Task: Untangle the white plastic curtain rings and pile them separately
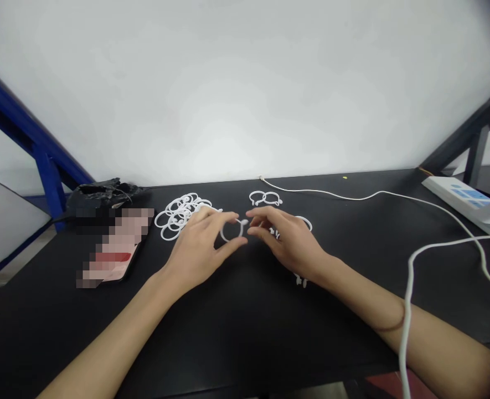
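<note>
My left hand (201, 244) is closed on a white plastic ring (233, 240) with a small knob, its thumb and fingers around the ring's side. Just right of the knob is my right hand (288, 238), fingers curved and thumb apart from the forefinger; nothing shows in its grip. Behind my left hand lies a pile of similar white rings (170, 237). Two linked rings (258, 194) rest farther back. More white rings (305, 221) lie partly hidden beneath and beside my right hand.
A phone (120, 266), partly blurred out, lies at left before a crumpled black plastic bag (99, 194). A white cable (352, 198) crosses the black table (236, 343); another cable (408, 288) passes over my right forearm. A white-and-blue box (460, 194) stands at right.
</note>
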Action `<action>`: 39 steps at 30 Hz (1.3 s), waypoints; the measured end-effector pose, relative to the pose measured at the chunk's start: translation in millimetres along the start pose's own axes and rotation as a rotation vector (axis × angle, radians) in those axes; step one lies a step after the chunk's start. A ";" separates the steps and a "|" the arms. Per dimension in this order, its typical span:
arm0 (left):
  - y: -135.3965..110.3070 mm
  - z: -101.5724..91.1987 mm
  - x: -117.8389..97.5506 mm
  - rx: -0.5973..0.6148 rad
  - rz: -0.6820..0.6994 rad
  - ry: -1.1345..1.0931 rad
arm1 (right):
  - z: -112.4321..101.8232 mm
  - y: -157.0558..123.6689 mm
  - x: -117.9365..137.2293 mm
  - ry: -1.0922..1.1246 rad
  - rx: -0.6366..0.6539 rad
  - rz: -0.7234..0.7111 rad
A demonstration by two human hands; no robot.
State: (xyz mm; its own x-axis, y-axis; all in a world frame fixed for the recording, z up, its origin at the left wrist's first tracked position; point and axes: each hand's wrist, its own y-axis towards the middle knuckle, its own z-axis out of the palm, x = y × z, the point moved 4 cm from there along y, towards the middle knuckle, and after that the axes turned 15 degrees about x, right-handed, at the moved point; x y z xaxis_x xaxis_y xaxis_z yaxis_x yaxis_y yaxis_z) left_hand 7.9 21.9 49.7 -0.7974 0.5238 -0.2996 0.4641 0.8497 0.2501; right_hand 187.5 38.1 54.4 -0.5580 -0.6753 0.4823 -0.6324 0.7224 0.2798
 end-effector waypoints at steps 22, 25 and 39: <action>0.3 14.9 -4.1 0.168 0.092 0.086 | 1.2 -0.4 1.0 -0.364 0.300 0.045; -0.1 18.6 -7.7 0.215 0.122 0.051 | 1.2 -2.4 10.2 -0.455 0.368 0.002; 0.4 6.9 -1.5 0.038 0.127 -0.035 | 8.3 -3.5 5.4 0.010 0.087 -0.124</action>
State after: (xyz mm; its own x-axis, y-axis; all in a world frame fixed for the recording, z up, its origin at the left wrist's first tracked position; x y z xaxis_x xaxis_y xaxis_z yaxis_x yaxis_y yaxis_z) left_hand 11.9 21.8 43.9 -0.7177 0.6285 -0.2998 0.5753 0.7778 0.2533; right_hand 182.3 30.7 49.2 -0.4674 -0.7570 0.4566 -0.7407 0.6173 0.2651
